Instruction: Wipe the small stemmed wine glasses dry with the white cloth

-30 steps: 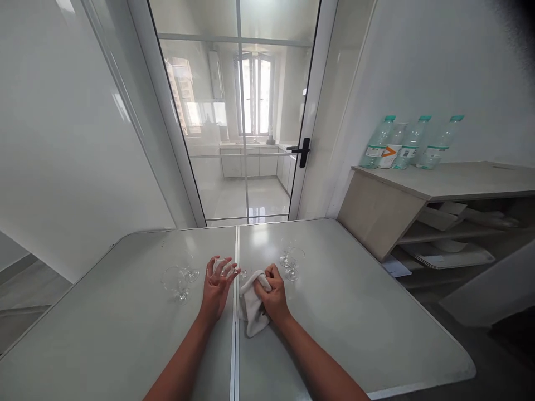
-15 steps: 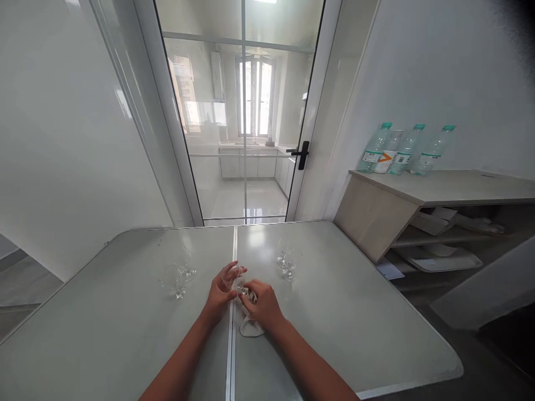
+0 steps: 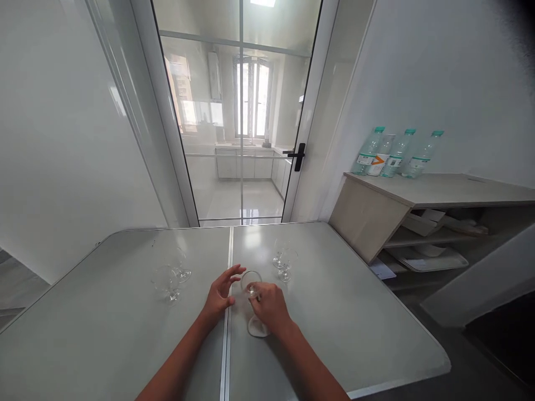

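Note:
In my right hand point(image 3: 271, 306) is a clear stemmed glass point(image 3: 251, 278), its round bowl rising above my fingers. Below that hand shows part of a white cloth point(image 3: 257, 327); whether my fingers also grip it is hidden. Just left of the glass is my left hand point(image 3: 221, 292), fingers spread and curved, with nothing in it. Two more stemmed glasses stand on the right half of the table, a nearer one point(image 3: 285, 268) and one behind it point(image 3: 277, 259). At the left are another pair, the nearer glass point(image 3: 172, 292) and the farther glass point(image 3: 183, 273).
The pale table point(image 3: 355, 323) has a metal seam down its middle. Beyond it stands a glass door point(image 3: 263, 195) with a black handle point(image 3: 298, 157). To the right, a wooden shelf unit point(image 3: 371, 211) carries several plastic bottles point(image 3: 393, 156) with green caps.
My left hand has let go of the glass and opened. My right hand has moved slightly right with the glass, and the cloth shows farther right below it.

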`<state>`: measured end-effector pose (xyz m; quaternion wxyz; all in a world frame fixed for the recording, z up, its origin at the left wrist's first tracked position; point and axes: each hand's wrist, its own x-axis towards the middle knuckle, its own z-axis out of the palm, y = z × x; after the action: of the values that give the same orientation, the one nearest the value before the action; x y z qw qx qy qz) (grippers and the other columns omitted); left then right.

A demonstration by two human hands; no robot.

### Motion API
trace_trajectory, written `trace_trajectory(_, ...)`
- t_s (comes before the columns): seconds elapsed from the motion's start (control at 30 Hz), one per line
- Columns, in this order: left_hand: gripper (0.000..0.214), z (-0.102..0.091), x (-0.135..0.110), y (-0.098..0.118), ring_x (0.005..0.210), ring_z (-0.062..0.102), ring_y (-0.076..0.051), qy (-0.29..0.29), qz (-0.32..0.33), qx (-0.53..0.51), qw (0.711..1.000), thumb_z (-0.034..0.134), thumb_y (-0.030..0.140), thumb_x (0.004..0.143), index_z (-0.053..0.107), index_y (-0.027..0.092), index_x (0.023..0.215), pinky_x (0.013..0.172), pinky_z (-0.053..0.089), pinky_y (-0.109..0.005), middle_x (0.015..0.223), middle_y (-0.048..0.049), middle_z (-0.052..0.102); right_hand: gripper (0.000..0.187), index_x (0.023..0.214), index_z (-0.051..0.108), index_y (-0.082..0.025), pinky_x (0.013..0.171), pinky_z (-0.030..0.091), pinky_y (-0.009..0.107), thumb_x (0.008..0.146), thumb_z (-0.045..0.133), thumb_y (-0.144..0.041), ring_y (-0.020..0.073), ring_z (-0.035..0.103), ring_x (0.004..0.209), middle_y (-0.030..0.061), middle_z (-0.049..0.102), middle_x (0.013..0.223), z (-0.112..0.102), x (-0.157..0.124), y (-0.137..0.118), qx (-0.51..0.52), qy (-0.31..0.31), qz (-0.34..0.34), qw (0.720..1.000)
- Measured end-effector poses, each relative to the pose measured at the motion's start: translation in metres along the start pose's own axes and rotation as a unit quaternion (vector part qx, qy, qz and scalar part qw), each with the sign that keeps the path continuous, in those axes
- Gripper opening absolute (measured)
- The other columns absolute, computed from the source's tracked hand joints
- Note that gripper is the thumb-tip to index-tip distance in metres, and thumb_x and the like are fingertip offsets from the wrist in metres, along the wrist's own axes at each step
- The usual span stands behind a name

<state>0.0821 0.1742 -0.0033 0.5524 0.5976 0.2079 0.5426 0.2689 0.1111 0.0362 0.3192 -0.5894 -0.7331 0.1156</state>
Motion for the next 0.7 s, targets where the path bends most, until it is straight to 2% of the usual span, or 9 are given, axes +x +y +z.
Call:
trace_trajectory(0.13,0.067,-0.002,0.001,0.007,0.096,0.057,-0.026,0.064,-0.009,0.044,0.997,0.070,0.071,0.075,0.070,0.018,0.117,0.086,0.045,-0.036,0.108,-0.0132,0.066,0.024,0.084,0.079,-0.025,0.061,0.037,0.027,0.092,0.057,-0.028,0.0210,0.068,0.067,0.0082,0.077,0.076,-0.028,-0.020,0.026,-0.038,0.024,0.104,0.994)
trace_trajectory(0.2,0.062,-0.001,0.002,0.010,0.086,0.052,-0.022,0.064,-0.019,0.059,0.996,0.065,0.073,0.079,0.071,0.018,0.108,0.081,0.043,-0.033,0.098,-0.0101,0.063,0.027,0.078,0.079,-0.025,0.060,0.036,0.028,0.093,0.057,-0.033,0.0219,0.068,0.067,0.0100,0.077,0.075,-0.040,-0.031,0.045,-0.064,0.029,0.164,0.984)
trace_trajectory(0.33,0.059,0.002,0.002,0.012,0.081,0.047,-0.021,0.039,-0.026,0.071,0.996,0.061,0.073,0.082,0.071,0.017,0.095,0.076,0.040,-0.031,0.090,-0.0081,0.057,0.032,0.072,0.078,-0.025,0.057,0.035,0.028,0.092,0.058,-0.039,0.0226,0.067,0.068,0.0109,0.075,0.073,-0.056,-0.042,0.075,-0.107,0.026,0.242,0.964)
trace_trajectory(0.5,0.055,0.004,0.002,0.017,0.080,0.046,-0.020,0.024,-0.026,0.076,0.996,0.058,0.071,0.085,0.070,0.017,0.088,0.075,0.039,-0.031,0.086,-0.0073,0.055,0.029,0.083,0.081,-0.025,0.059,0.039,0.027,0.091,0.058,-0.041,0.0238,0.069,0.076,0.0104,0.077,0.081,-0.061,-0.038,0.088,-0.089,0.019,0.254,0.963)
trace_trajectory(0.7,0.053,0.005,0.002,0.020,0.079,0.045,-0.020,0.017,-0.028,0.078,0.996,0.058,0.068,0.087,0.069,0.017,0.087,0.074,0.038,-0.031,0.086,-0.0065,0.053,0.028,0.071,0.078,-0.023,0.058,0.037,0.027,0.087,0.062,-0.039,0.0217,0.067,0.068,0.0107,0.077,0.076,-0.059,-0.030,0.087,-0.068,0.008,0.263,0.962)
